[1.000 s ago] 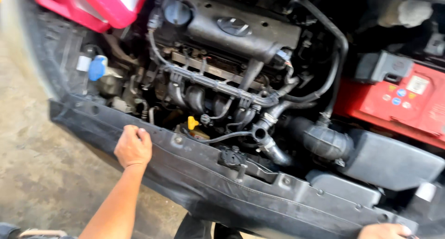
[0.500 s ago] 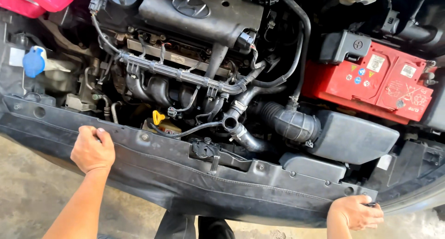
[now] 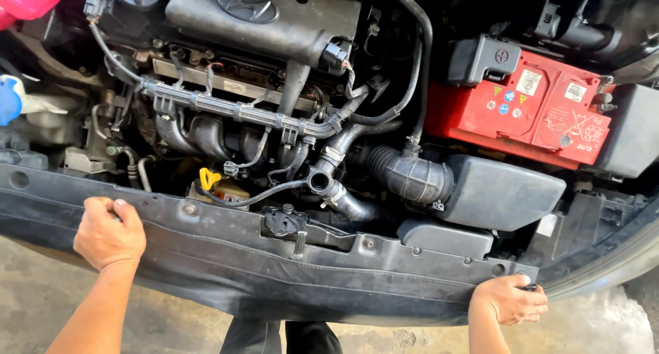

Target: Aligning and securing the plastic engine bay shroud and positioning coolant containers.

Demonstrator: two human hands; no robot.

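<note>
While our left hand (image 3: 108, 232) and right hand (image 3: 506, 300) curl closed over the wide black plastic front panel (image 3: 288, 271), we should keep both ends level, clear of the central latch (image 3: 287, 225).

Two bare hands are in view, left hand (image 3: 108, 232) and right hand (image 3: 509, 300). One long black plastic front panel (image 3: 226, 258). One red box-shaped car battery (image 3: 525, 110). One dark grey plastic engine cover (image 3: 264, 17). One yellow dipstick handle (image 3: 209, 177). One ribbed black rubber intake hose (image 3: 408, 172). One blue round cap (image 3: 8, 100) at the left edge. One black hood latch (image 3: 288, 225).
</note>
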